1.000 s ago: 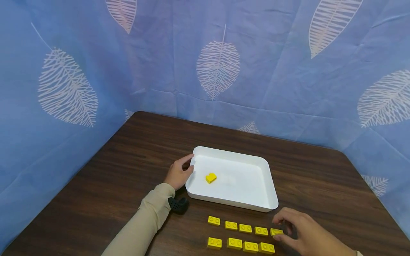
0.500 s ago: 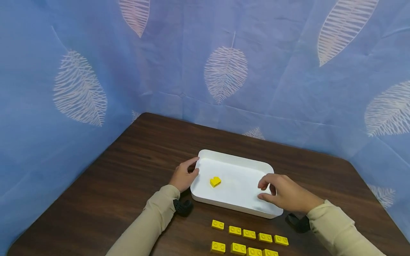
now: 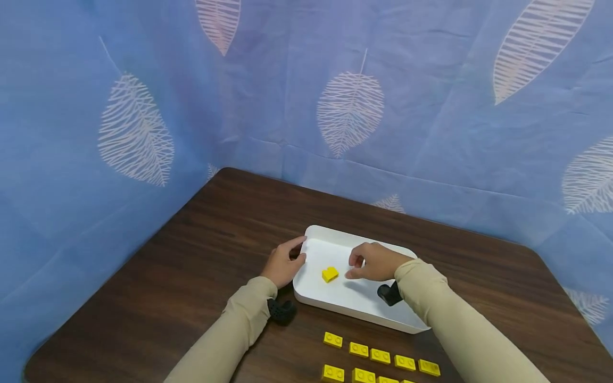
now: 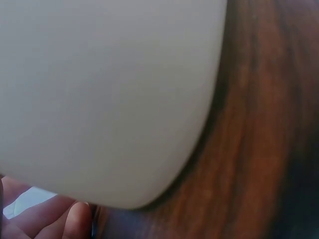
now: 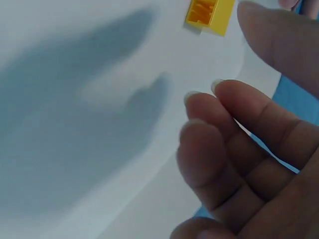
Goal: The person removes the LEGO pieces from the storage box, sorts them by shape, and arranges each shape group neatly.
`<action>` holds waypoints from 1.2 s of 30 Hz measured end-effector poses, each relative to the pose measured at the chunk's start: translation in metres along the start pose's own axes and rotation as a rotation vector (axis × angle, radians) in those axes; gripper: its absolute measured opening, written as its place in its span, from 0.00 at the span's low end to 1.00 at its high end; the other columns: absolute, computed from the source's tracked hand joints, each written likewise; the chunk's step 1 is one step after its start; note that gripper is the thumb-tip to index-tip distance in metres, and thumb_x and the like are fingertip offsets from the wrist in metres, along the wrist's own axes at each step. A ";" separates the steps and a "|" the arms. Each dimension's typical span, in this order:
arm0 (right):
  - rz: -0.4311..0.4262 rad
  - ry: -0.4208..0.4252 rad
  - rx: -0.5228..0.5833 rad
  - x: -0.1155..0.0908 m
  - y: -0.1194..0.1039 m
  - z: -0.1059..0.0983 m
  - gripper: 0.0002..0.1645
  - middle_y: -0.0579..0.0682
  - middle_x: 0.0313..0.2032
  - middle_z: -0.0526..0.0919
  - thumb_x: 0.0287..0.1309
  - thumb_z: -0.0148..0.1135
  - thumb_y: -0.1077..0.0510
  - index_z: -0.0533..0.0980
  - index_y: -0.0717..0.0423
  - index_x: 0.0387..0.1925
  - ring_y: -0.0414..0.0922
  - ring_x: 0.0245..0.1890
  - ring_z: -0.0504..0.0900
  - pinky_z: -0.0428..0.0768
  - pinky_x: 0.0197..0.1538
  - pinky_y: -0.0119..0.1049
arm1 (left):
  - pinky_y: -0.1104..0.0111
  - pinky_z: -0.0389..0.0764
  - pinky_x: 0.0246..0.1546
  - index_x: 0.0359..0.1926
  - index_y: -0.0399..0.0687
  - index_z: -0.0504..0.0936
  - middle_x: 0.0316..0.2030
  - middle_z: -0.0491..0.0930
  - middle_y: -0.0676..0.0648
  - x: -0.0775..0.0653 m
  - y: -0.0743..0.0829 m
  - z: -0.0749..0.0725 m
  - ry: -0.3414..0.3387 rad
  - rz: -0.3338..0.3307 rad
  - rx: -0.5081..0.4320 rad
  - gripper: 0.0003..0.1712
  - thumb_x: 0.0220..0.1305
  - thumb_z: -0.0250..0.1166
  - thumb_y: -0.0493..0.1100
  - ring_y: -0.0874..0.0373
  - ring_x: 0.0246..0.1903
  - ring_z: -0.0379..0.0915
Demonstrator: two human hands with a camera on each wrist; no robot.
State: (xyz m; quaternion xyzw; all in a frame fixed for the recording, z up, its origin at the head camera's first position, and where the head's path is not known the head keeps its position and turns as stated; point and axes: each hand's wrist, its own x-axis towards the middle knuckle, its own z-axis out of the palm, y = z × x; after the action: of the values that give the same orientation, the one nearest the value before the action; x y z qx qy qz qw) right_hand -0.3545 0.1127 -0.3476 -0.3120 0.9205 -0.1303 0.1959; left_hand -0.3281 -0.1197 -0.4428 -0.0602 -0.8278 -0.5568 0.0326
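A white tray [image 3: 335,306] stands on the table, and one yellow toy brick piece [image 3: 330,274] with a notched outline lies in its left half. In the right wrist view this brick piece [image 5: 212,15] shows a hollow, ribbed side. My left hand [image 3: 282,264] touches the tray's left side with its fingertips and thumb, the fingers loosely bent. Over the tray floor, just right of the brick piece, hovers my right hand [image 3: 375,261], thumb and fingers apart with nothing between them. Only part of the left fingers [image 4: 77,219] shows below the tray wall in the left wrist view.
Several yellow bricks [image 3: 380,356] lie in two rows before the tray, the nearer row cut by the frame. The dark wooden table [image 3: 230,213] is enclosed by a blue leaf-patterned cloth [image 3: 287,80]. A black wrist device [image 3: 281,312] sits on the left wrist.
My right hand has left the far-right brick in the back row and moved up and left over the tray, without a brick. The left hand stays at the tray; the head view has shifted.
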 end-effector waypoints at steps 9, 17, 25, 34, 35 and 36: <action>0.088 -0.035 0.041 0.025 -0.003 0.007 0.14 0.44 0.22 0.75 0.52 0.68 0.48 0.78 0.54 0.28 0.39 0.24 0.69 0.69 0.30 0.31 | 0.58 0.78 0.49 0.64 0.47 0.71 0.54 0.77 0.41 0.001 0.005 0.003 -0.014 0.027 -0.008 0.26 0.64 0.57 0.38 0.50 0.50 0.75; 0.098 -0.038 0.037 0.035 -0.009 0.013 0.14 0.43 0.20 0.73 0.49 0.70 0.47 0.77 0.52 0.26 0.39 0.23 0.69 0.68 0.29 0.31 | 0.59 0.78 0.48 0.64 0.49 0.70 0.54 0.77 0.42 0.002 0.007 0.002 -0.021 0.026 -0.011 0.26 0.65 0.56 0.39 0.51 0.51 0.75; 0.140 -0.060 0.060 0.043 -0.016 0.018 0.12 0.45 0.21 0.74 0.49 0.71 0.49 0.78 0.52 0.27 0.41 0.25 0.70 0.69 0.30 0.32 | 0.57 0.77 0.51 0.64 0.48 0.71 0.54 0.77 0.41 0.001 0.007 -0.002 -0.017 -0.004 -0.014 0.25 0.64 0.57 0.38 0.50 0.51 0.74; 0.168 -0.075 0.092 0.048 -0.025 0.023 0.15 0.47 0.23 0.74 0.45 0.74 0.50 0.75 0.51 0.27 0.43 0.26 0.71 0.70 0.31 0.33 | 0.57 0.77 0.51 0.64 0.51 0.70 0.57 0.75 0.43 0.000 0.002 -0.003 -0.021 -0.047 -0.013 0.26 0.65 0.57 0.40 0.51 0.50 0.74; 0.163 -0.073 0.095 0.048 -0.025 0.024 0.16 0.47 0.23 0.74 0.44 0.74 0.50 0.75 0.51 0.27 0.43 0.26 0.71 0.70 0.31 0.33 | 0.57 0.77 0.51 0.64 0.52 0.70 0.57 0.75 0.43 0.000 0.001 -0.003 -0.022 -0.046 -0.014 0.26 0.65 0.57 0.40 0.51 0.50 0.74; 0.156 -0.073 0.095 0.048 -0.025 0.025 0.16 0.47 0.23 0.74 0.44 0.74 0.50 0.75 0.51 0.27 0.43 0.26 0.71 0.70 0.31 0.33 | 0.57 0.77 0.50 0.64 0.51 0.70 0.58 0.74 0.43 0.000 0.001 -0.003 -0.024 -0.044 -0.013 0.26 0.65 0.57 0.40 0.51 0.50 0.74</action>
State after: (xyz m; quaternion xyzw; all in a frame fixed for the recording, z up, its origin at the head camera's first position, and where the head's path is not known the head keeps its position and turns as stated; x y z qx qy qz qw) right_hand -0.3653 0.0605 -0.3739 -0.2344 0.9269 -0.1468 0.2535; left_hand -0.3284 -0.1218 -0.4412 -0.0486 -0.8258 -0.5618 0.0102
